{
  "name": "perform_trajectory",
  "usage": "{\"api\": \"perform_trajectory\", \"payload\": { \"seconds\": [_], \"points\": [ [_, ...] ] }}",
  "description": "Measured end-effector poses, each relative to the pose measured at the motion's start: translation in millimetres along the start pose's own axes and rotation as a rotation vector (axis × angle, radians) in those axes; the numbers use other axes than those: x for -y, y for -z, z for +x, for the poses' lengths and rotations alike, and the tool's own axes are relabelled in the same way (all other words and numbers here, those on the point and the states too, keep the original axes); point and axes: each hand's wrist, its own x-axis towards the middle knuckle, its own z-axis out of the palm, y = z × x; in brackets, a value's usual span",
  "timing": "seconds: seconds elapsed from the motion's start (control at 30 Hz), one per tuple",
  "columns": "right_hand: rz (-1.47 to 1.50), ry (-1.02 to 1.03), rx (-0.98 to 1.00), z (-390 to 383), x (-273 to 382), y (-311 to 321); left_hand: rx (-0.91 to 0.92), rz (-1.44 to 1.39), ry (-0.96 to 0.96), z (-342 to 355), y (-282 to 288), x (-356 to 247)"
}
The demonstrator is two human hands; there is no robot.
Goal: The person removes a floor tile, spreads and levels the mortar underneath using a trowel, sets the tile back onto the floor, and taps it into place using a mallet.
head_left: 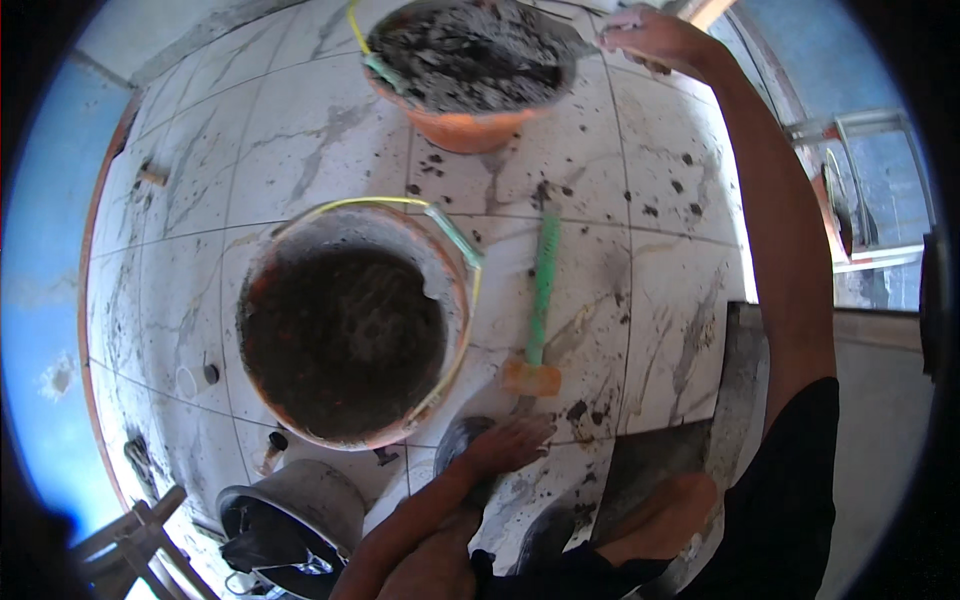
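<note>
Dark sleeve [775, 490], left hand [512, 446] spread, right hand [660, 40] gripping trowel [584, 47], mallet [541, 300] between, bucket [420, 252] alongside

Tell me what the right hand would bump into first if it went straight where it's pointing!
Probably the near side of the orange bucket filled with grey mix: the right hand points left toward it. It might pass over the rim; depth is unclear.
</note>
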Motion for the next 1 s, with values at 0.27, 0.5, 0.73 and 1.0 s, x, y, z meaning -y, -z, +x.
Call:
{"api": "perform_trajectory", "payload": {
  "seconds": [0.27, 0.5, 0.73, 1.0],
  "points": [
    [0.401, 0.045, -0.093, -205, -120, -57, 0.075, 0.096, 0.097, 5, 11, -2],
    [0.446, -0.689, -0.096, -534, -152, -217, 0.116, 0.049, 0.072, 28, 8, -19],
    [-0.221, -0.477, -0.438, -614, -110, -398, 0.114, 0.187, 0.054, 35, 25, -26],
    [-0.492, -0.362, -0.143, -642, -91, -409, 0.057, 0.2, 0.019, 31, 22, -20]
  ]
}}
